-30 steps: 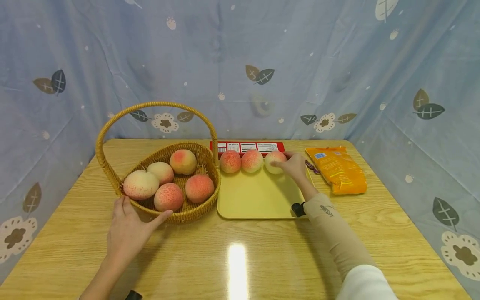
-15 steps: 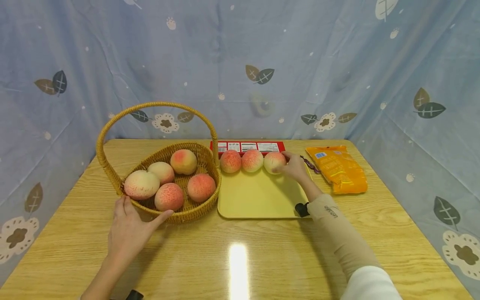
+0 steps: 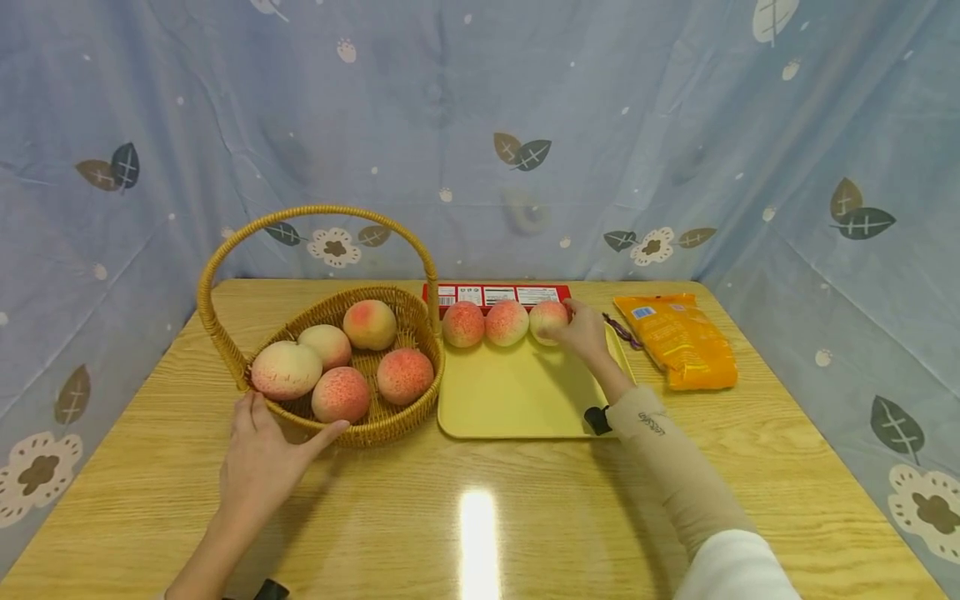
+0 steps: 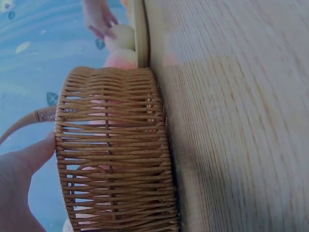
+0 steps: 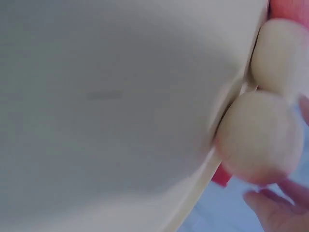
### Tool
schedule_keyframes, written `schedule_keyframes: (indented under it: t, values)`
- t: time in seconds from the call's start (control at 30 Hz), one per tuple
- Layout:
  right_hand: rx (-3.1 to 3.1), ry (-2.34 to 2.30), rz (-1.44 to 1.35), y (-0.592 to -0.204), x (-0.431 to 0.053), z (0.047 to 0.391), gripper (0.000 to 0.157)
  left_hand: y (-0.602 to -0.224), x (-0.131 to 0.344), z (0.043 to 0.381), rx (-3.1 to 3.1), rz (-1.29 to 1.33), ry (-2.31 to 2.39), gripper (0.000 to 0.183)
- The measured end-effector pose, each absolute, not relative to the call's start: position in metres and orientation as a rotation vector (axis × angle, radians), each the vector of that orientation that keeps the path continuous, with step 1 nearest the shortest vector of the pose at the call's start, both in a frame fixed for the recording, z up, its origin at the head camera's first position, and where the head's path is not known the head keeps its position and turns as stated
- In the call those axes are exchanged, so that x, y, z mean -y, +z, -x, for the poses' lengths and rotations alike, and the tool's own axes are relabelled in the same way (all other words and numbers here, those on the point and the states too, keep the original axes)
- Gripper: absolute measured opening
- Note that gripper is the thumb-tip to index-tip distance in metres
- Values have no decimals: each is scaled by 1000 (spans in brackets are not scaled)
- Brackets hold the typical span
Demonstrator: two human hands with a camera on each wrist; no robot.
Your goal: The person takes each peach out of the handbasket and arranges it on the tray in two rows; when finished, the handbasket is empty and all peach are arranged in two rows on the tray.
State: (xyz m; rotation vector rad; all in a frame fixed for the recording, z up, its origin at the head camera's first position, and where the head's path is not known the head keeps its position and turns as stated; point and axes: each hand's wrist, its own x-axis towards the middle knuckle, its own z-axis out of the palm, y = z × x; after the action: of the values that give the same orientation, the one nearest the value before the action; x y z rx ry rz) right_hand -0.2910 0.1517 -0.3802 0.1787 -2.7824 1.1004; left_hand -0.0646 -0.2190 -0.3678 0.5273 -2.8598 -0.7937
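Observation:
A wicker basket (image 3: 390, 431) with a tall arched handle stands at the left, holding several peaches (image 3: 341, 394). On its front rim rests my left hand (image 3: 258, 458), thumb and fingers spread fairly straight; the left wrist view shows the thumb touching the rim beside the woven wall (image 4: 116, 145). To the right lies a yellow tray (image 3: 510, 404) with three peaches in a row along its back edge. My right hand (image 3: 588, 337) has its fingers curled round the rightmost, paler peach (image 3: 545, 323). In the right wrist view, fingers (image 5: 280, 210) border that peach (image 5: 260, 140).
Behind the tray lies a red box (image 3: 525, 294) with white labels. An orange packet (image 3: 682, 342) sits at the right, a dark purple cord (image 3: 624, 332) beside it. A patterned blue curtain (image 3: 480, 125) hangs behind the wooden table (image 3: 360, 533).
My right hand shifts slightly right, then back left, staying at the rightmost peach, whose visible coloring turns a little redder on top. My left hand stays on the basket rim.

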Motion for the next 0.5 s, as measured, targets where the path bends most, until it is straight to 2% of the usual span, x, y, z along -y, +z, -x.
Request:
schedule_keyframes:
  t: [0.17, 0.3, 0.5]
  values:
    - [2446, 1333, -322, -368, -129, 273, 56, -368, 219, 64, 2847, -530, -791, 129]
    - [2396, 1422, -624, -355, -104, 255, 44, -367, 218, 64, 2841, -530, -790, 128]
    - [2504, 1252, -1107, -344, -65, 228, 40, -367, 218, 64, 2844, -527, -780, 128]
